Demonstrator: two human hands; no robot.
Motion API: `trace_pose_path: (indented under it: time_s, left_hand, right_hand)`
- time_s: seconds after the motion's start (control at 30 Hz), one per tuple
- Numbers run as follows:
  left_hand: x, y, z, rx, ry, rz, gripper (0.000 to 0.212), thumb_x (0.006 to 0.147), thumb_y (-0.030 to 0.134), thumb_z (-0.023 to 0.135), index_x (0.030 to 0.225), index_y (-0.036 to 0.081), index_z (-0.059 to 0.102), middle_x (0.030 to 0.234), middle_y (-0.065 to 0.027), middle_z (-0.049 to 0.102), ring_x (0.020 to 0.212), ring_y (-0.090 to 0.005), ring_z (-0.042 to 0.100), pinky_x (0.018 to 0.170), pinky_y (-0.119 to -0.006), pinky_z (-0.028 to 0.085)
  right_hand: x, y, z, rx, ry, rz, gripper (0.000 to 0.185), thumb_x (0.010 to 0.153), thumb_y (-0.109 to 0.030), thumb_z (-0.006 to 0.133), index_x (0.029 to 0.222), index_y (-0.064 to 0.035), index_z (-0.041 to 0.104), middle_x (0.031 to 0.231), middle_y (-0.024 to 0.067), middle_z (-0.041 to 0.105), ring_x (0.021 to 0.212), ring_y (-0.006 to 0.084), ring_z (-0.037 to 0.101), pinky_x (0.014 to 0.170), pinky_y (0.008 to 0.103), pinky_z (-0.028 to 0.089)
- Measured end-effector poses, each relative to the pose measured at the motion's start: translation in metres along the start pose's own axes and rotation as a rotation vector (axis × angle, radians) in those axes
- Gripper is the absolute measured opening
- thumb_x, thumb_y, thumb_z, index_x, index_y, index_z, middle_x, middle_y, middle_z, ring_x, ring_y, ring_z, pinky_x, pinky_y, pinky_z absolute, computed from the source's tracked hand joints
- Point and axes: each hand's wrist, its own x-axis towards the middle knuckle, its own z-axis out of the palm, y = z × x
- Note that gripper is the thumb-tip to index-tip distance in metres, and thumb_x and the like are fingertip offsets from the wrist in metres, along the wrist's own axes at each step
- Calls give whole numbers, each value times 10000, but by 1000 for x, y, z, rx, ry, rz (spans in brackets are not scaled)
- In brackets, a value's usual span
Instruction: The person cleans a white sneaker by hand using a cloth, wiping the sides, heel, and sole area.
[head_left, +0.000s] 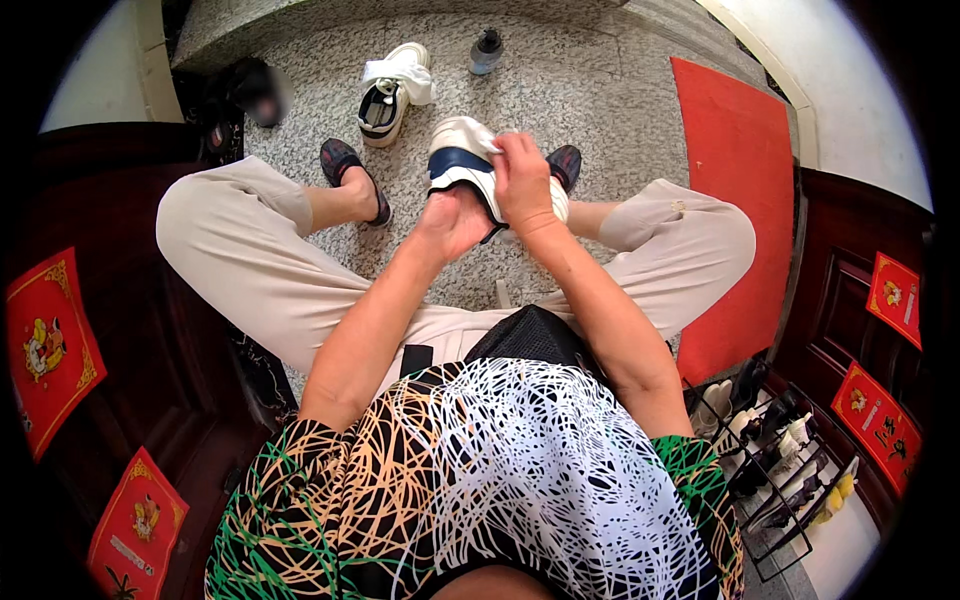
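Observation:
A white sneaker with a navy side panel (459, 162) is held up between my knees, its toe pointing away from me. My left hand (456, 219) reaches into the shoe's opening and supports it from inside; the fingers are hidden there. Between the fingertips of my right hand (526, 180) is a piece of thin white cloth or tissue (477, 135), pressed along the shoe's upper. Its matching sneaker (381, 112) stands on the speckled stone floor ahead, with a crumpled white cloth or tissue (405, 77) lying over its laces.
A bottle with a dark cap (486, 52) stands beyond the shoes. Dark footwear (259, 94) lies at the far left. On the right are a red mat (739, 195) and a wire rack of shoes (780, 502). Dark wooden doors (836, 289) flank both sides.

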Motion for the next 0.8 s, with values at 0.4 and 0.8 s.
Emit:
trace_pose_path:
  time_s: [0.4, 0.8]
  left_hand:
    - [3, 2, -17, -33, 69, -104, 487, 933, 345, 409, 1340, 86, 346, 1366, -79, 409, 1255, -212, 394, 1082, -397, 293]
    - [4, 7, 8, -119, -65, -60, 587, 835, 368, 556, 1324, 85, 397, 1379, -66, 410, 1272, -220, 381, 1107, -401, 237]
  right_hand:
    - [21, -32, -6, -150, 40, 94, 142, 777, -98, 600, 881, -28, 533, 857, 166, 556, 767, 348, 566, 678, 424, 460]
    - [3, 33, -38, -373, 26, 248, 147, 798, -132, 579, 900, -27, 567, 860, 180, 597, 785, 366, 582, 692, 437, 464]
